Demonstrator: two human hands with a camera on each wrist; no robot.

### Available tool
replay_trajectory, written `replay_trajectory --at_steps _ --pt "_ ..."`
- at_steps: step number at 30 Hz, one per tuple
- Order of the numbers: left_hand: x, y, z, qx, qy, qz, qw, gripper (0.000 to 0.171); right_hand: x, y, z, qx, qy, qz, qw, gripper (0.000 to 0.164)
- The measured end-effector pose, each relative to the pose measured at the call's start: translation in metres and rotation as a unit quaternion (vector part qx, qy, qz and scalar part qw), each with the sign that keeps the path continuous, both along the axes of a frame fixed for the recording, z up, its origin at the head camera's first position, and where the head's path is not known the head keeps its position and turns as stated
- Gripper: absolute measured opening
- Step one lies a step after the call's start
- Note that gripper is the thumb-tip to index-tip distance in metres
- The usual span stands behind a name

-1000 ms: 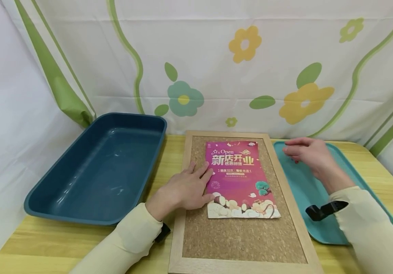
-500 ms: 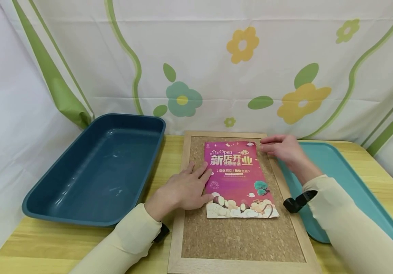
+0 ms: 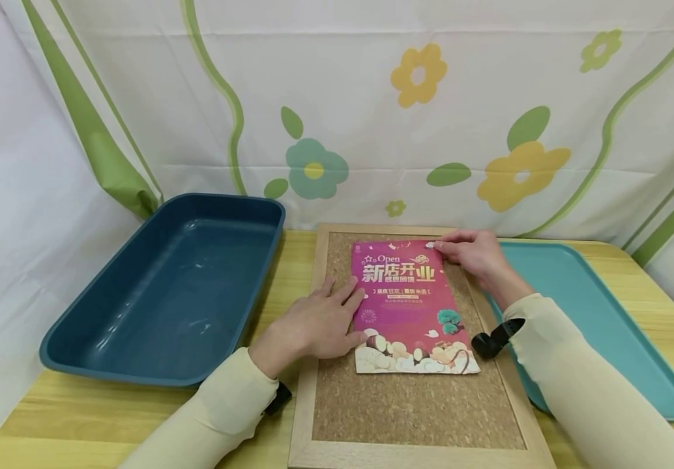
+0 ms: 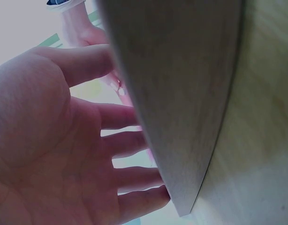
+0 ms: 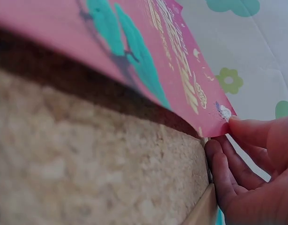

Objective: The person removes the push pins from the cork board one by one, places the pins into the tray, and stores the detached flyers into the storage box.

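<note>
A pink-purple flyer [image 3: 401, 319] with white and gold lettering lies on a wood-framed cork board [image 3: 419, 413]. My left hand [image 3: 322, 326] rests on the board's left side, its spread fingers over the flyer's left edge. The left wrist view shows the palm beside the frame's side. At the flyer's top right corner, my right hand [image 3: 480, 257] holds the paper. In the right wrist view, the thumb [image 5: 252, 130] lies on that corner and the other fingers are curled below it. There the flyer's right edge bows up off the cork, with shadow beneath.
A deep dark blue tub [image 3: 161, 378] stands left of the board. To the right lies a flat turquoise tray [image 3: 583, 306], partly behind my right forearm. A white cloth with flower prints [image 3: 316, 169] hangs behind the wooden table [image 3: 96, 417].
My right hand has moved left from over the turquoise tray to the flyer's top right corner and taken hold of it. The left hand has stayed in place.
</note>
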State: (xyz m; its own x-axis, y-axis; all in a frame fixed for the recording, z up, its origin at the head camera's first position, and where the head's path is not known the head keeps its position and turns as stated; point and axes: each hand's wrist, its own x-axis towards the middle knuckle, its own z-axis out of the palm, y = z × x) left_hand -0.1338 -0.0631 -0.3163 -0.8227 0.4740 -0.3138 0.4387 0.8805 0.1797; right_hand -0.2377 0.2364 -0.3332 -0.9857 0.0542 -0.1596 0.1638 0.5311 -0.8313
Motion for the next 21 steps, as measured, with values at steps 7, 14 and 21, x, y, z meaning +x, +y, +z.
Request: replay_trajectory --at_steps 7,14,21 --pt "-0.0009 0.0001 0.0015 -0.001 -0.004 0.002 1.0 0.08 -0.0029 0.0018 -0.0009 -0.018 -0.008 0.01 1.0 0.046" --pt "-0.0002 0.0015 0.0015 0.001 -0.003 0.001 1.0 0.079 -0.0029 0.0038 -0.0036 0.009 0.0 0.015 1.0 0.045" --pt "0.0 0.0021 0.0012 0.002 -0.008 0.019 0.9998 0.08 -0.0027 0.0053 -0.0032 0.012 -0.006 0.022 1.0 0.043"
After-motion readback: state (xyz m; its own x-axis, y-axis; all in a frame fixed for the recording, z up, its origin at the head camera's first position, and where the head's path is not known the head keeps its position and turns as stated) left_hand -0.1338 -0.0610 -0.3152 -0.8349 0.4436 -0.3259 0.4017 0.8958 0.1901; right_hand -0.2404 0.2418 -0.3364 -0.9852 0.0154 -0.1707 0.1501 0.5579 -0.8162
